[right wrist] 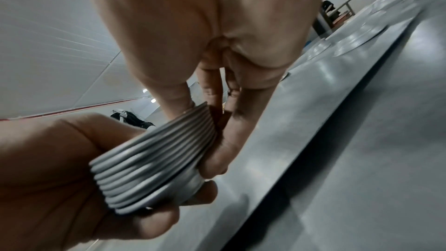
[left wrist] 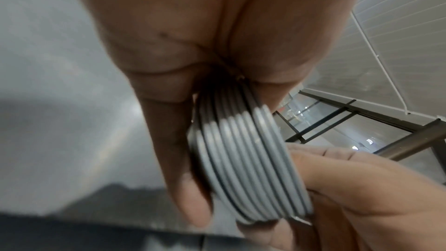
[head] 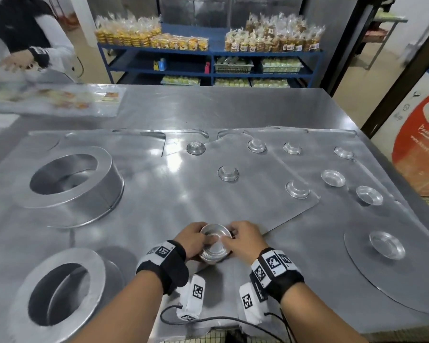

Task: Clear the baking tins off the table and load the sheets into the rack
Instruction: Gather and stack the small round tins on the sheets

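A stack of several small nested silver tins (head: 214,245) is held just above the near middle of the steel table (head: 183,107). My left hand (head: 196,240) grips its left side and my right hand (head: 240,240) grips its right side. In the left wrist view the stack's rims (left wrist: 248,169) sit between my left thumb and fingers (left wrist: 173,140). The right wrist view shows the same stack (right wrist: 154,161) pinched by my right fingers (right wrist: 217,152). Several single small tins lie on flat metal sheets (head: 258,209), among them one upside down (head: 228,173) and one upright (head: 386,245).
Two large round cake tins (head: 70,179) (head: 62,290) stand at the table's left. Another person's hand (head: 13,63) reaches over bagged goods (head: 55,100) at the far left. Blue shelves (head: 208,58) with packed food stand behind. An orange sack (head: 426,144) stands beside the right edge.
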A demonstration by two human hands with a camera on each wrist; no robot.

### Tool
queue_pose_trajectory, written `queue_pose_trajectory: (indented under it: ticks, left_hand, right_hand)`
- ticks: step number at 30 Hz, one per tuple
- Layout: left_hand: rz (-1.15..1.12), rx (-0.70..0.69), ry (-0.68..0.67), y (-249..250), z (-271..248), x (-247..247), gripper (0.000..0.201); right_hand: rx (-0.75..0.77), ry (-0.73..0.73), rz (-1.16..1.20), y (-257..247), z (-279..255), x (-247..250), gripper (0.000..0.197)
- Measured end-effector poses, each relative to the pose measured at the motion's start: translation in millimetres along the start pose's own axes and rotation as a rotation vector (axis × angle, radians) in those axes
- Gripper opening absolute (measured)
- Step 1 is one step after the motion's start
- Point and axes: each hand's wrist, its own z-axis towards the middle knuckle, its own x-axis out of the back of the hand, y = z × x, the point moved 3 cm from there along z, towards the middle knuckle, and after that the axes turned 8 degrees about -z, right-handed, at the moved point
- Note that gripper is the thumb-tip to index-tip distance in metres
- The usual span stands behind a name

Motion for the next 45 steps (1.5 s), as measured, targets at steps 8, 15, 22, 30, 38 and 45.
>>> queue_pose_trajectory:
  ticks: [8,15,22,30,38,45]
  left_hand:
    - [0.381,-0.019,0.192,-3,-27,77,0.025]
    - [0.486,-0.002,0.304,-21,-41,103,0.022]
    - [0.634,0.015,0.335,-26,-37,102,0.026]
    - [0.754,0.017,0.289,-19,-35,98,0.021]
    - [0.867,-0.185,0.16,22,-33,70,0.035]
    - [1.104,-0.303,-0.156,57,-16,-19,0.013]
  right_hand:
    - [0.0,-0.064,0.09,-52,1,-51,0.008]
    - [-0.018,-0.076,0.034,-77,0,-87,0.007]
    - [-0.069,-0.044,-0.069,-78,-2,-101,0.015]
    - [-0.112,-0.021,-0.14,-81,-16,-97,0.021]
    - [-0.177,0.026,-0.108,-64,-33,-57,0.04]
    - [-0.249,-0.026,-0.323,-10,-36,11,0.02]
